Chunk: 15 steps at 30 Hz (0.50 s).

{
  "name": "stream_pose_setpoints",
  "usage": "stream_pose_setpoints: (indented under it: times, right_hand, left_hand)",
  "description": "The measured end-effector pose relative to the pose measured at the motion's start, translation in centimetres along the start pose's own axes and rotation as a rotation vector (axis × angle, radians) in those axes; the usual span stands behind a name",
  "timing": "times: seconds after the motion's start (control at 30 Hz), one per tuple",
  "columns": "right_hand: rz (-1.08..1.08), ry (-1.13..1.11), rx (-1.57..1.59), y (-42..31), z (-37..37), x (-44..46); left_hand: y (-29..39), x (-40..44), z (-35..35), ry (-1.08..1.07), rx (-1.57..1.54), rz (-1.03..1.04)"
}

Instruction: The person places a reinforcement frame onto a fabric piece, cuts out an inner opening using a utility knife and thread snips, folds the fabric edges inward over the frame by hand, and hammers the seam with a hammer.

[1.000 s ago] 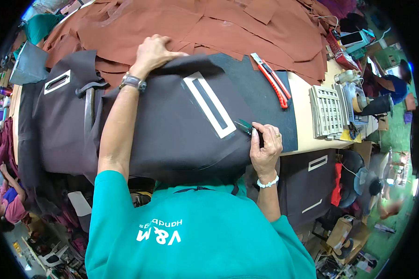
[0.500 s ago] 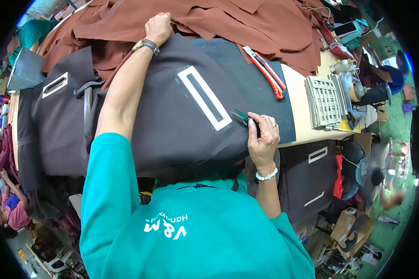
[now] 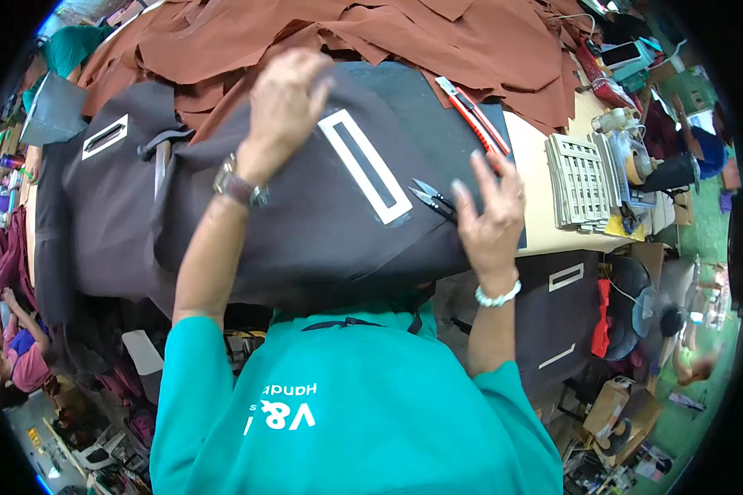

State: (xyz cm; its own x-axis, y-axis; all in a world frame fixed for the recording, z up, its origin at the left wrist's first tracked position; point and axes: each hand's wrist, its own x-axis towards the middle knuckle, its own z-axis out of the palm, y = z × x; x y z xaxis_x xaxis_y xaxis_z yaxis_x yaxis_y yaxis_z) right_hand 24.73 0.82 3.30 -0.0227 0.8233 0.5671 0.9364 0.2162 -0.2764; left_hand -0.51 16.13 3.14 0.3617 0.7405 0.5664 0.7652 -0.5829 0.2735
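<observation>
My left hand (image 3: 287, 103) is blurred over the upper part of the dark fabric (image 3: 272, 223); its thumb stands apart from the fingers, and nothing shows in it. A white rectangular frame (image 3: 366, 167) lies on that fabric. Small thread snips (image 3: 434, 200) rest beside the frame's lower end, blades apart. My right hand (image 3: 491, 216) is just right of the snips, fingers spread and empty, its fingertips near the lower end of a red-and-white cutter (image 3: 472, 117). The cutter lies on a dark mat (image 3: 396, 89).
Brown material pieces (image 3: 437, 41) spread across the back. A hammer (image 3: 163, 157) lies at left beside another white frame (image 3: 106, 138). Stacked pale grid pieces (image 3: 582, 183) stand at right. Other people are at the left and right edges, including one in pink (image 3: 31, 363).
My left hand has let go of the fabric's upper edge and come down over it. My right hand has released the snips, opened and moved right towards the cutter.
</observation>
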Motion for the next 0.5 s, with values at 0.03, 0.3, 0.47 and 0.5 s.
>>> stream_pose_setpoints:
  times: [0.03,0.3,0.47,0.5]
  right_hand:
    - [0.026,-0.010,-0.035,0.5,-0.1,1.2]
    - [0.155,-0.154,-0.245,6.0,3.3,4.4]
    - [0.283,-0.246,-0.059,5.1,2.8,5.3]
    - [0.371,-0.311,-0.007,4.4,2.2,5.7]
  left_hand:
    - [1.3,-1.6,0.0,-0.091,-0.072,-0.032]
    - [3.9,-7.1,1.7,-0.387,0.086,-0.072]
    - [4.6,-7.1,0.0,-0.327,-0.006,-0.140]
    - [4.9,-7.1,-0.6,-0.386,-0.037,-0.187]
